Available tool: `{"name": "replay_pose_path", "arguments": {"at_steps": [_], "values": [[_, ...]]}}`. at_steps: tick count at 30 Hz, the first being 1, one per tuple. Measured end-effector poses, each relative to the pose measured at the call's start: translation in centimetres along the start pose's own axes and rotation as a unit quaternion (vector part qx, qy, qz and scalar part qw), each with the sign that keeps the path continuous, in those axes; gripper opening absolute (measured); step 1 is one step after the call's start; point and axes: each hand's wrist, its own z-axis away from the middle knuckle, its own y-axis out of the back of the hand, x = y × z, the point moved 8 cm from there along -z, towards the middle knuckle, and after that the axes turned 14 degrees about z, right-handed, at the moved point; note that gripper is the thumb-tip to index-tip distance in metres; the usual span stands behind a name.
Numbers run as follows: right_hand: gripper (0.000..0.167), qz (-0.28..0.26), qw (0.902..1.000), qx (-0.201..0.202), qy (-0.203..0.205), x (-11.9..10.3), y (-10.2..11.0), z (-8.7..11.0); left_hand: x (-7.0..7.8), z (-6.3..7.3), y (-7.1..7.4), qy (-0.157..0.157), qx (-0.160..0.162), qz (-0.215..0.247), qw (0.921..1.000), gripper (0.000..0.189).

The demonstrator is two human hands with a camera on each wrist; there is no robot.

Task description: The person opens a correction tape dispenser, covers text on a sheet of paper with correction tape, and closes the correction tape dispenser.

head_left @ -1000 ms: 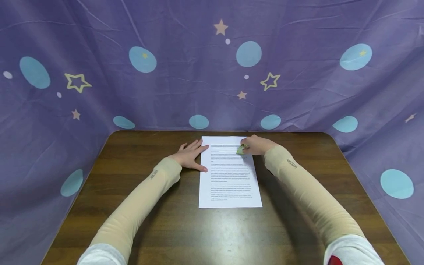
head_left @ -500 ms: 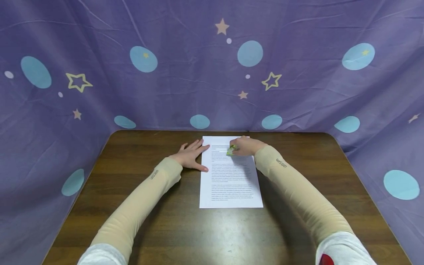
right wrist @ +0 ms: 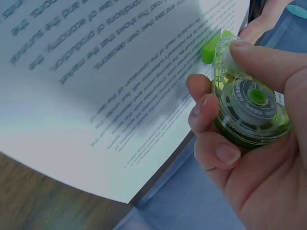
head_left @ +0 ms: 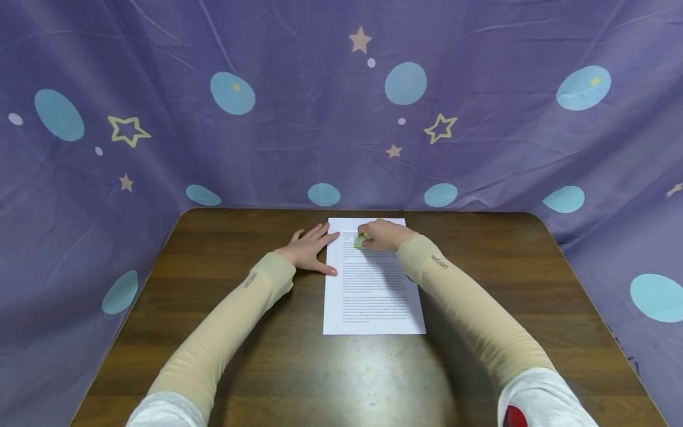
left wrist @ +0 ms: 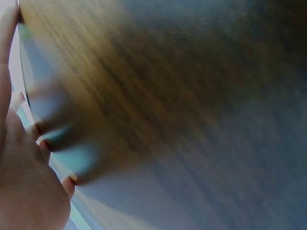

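Note:
A printed sheet of paper (head_left: 373, 279) lies flat on the wooden table. My left hand (head_left: 308, 248) rests with spread fingers on its left edge, thumb and fingertips reaching onto the white margin. In my right hand (head_left: 386, 235) I grip a correction tape dispenser (right wrist: 252, 108) with a clear case and a green reel inside. Its green tip end (right wrist: 210, 48) points at the page, over the upper lines of text. The thumb lies along the top of the case and the other fingers curl round beneath. In the left wrist view only part of the left hand (left wrist: 29, 167) shows.
The brown tabletop (head_left: 256, 367) extends on all sides of the sheet. A purple curtain (head_left: 299, 107) with stars and blue spots hangs behind the table and along both sides.
My right hand has slid left across the upper text with the correction tape dispenser, from near the page's right edge toward its left half. The left hand and the sheet have stayed in place.

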Motion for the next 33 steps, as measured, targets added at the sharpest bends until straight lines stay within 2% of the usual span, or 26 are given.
{"name": "replay_pose_path", "arguments": {"at_steps": [22, 33], "values": [[0.012, 0.007, 1.0, -0.005, 0.001, -1.3, 0.2, -0.9, 0.6, 0.3, 0.2, -0.003, 0.003, -0.005, 1.0, 0.108], [0.009, 0.043, 0.9989, -0.01, -0.015, -1.6, 0.0, -1.6, 0.1, 0.0, 0.1, -0.011, 0.006, 0.008, 0.9999, 0.111]]}}
